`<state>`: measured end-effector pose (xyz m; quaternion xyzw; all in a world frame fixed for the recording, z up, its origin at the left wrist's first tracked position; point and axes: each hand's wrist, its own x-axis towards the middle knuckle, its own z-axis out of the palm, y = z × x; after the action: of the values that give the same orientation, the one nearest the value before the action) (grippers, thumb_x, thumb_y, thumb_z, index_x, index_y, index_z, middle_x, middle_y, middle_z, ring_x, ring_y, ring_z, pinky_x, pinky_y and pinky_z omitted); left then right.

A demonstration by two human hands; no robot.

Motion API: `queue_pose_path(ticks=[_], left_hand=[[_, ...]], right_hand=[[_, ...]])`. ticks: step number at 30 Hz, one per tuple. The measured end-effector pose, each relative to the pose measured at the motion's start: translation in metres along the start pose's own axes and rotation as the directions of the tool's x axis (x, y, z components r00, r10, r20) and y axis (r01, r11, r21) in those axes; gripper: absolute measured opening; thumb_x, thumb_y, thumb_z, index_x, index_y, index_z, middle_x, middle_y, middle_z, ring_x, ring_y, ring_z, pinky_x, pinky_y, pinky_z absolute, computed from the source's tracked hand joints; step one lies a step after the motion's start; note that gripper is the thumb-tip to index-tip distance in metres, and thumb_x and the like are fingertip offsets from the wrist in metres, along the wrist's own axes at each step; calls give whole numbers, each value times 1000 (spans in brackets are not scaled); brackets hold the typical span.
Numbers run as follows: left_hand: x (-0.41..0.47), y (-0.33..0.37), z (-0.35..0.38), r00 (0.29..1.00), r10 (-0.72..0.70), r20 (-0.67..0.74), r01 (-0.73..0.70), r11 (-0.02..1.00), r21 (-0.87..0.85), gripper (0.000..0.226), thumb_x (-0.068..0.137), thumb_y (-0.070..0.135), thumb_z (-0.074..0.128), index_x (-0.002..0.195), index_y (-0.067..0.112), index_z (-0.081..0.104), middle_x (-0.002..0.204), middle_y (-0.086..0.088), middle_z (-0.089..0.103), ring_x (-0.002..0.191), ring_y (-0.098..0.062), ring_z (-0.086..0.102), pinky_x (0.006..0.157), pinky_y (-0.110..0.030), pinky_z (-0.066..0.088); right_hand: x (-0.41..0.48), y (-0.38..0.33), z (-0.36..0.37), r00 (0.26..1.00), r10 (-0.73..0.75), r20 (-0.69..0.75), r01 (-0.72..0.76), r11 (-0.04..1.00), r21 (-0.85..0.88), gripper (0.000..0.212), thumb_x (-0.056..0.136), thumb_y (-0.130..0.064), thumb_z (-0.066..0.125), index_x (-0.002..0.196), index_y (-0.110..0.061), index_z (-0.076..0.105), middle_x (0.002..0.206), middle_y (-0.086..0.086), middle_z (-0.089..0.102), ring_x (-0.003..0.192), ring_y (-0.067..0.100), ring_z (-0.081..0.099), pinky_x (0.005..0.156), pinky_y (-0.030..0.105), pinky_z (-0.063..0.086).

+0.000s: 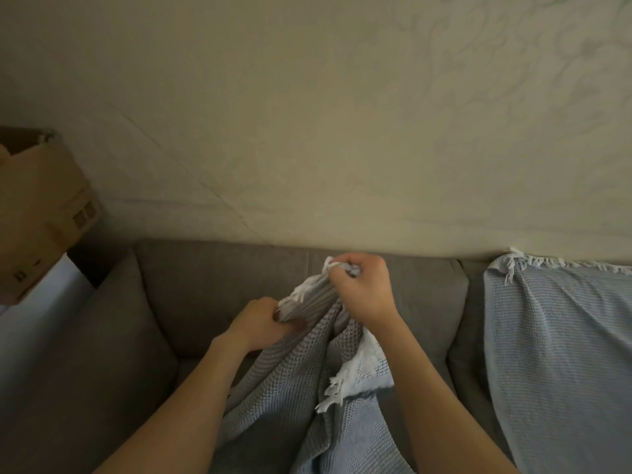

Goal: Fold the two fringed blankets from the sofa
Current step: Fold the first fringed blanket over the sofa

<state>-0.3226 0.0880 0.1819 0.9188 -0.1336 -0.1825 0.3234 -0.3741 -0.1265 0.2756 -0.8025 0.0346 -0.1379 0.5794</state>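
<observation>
A grey-blue waffle-knit blanket with white fringe (294,388) hangs bunched in front of me over the grey sofa (191,289). My left hand (261,321) grips its upper edge low on the left. My right hand (364,287) is closed on the fringed corner a little higher, at the right. A fringed end of the blanket dangles below my right wrist. A second light blue blanket with white fringe (561,354) lies spread over the sofa's right back cushion and seat.
A cardboard box (41,213) stands at the left beyond the sofa's armrest, on a white surface (30,313). A beige patterned wall (307,131) rises behind the sofa.
</observation>
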Motion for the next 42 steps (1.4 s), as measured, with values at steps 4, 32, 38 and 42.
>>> queue_pose_path(ticks=[4,32,38,42], left_hand=[[-2,-2,0,995,69,-73,-71,997,-29,38,84,53,76,77,17,68,85,-1,63,75,-17,61,66,-33,45],[-31,-4,-21,986,-26,162,27,1000,-4,45,78,58,81,108,25,76,102,7,78,95,-11,74,85,-36,60],[-28,-25,-6,981,-143,-131,140,990,-33,25,106,24,52,108,15,75,108,-5,77,95,-20,71,83,-33,55],[-25,12,-27,925,-75,-373,20,989,-149,23,103,20,54,87,19,72,90,0,75,87,-21,71,72,-36,54]], right_hand=[[9,-19,-14,963,65,-260,1,969,246,20,88,-2,60,70,-1,69,61,0,52,60,13,45,55,27,36],[-8,-13,-3,981,68,183,-132,921,368,16,80,-7,57,71,-2,69,67,6,64,63,18,59,60,27,47],[0,-1,-15,896,366,-250,-260,891,372,20,86,-13,60,67,-11,55,66,6,44,64,19,39,62,38,35],[-6,13,-11,922,244,-301,-301,940,-159,60,90,-17,71,147,-24,57,133,-10,63,79,3,66,72,14,55]])
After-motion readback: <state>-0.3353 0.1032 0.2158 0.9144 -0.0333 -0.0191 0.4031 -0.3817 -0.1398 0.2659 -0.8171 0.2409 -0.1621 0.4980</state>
